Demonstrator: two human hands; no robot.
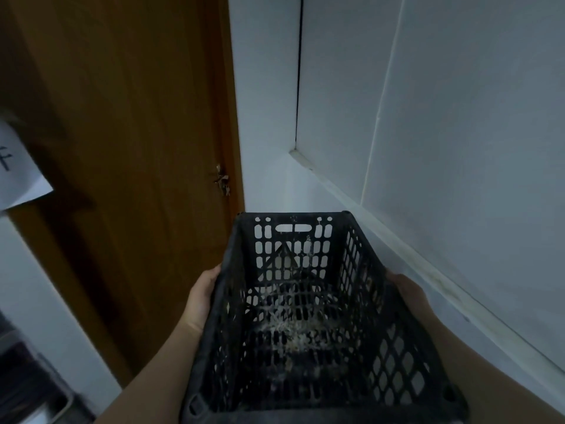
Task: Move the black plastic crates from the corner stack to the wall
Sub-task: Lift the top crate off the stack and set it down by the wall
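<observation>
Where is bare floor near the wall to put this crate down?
Bare floor lies ahead of the black crate, bordered by the wooden door, the white wall and its baseboard. The lower left is crowded with dark objects.

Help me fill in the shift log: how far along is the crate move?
Done: no crate stands against the white wall in view. In hand: the left hand and right hand hold one black plastic crate by its long sides, facing the wall beside the wooden door. Left: setting it down; the stack is out of view, so the remaining count is unknown.
</observation>
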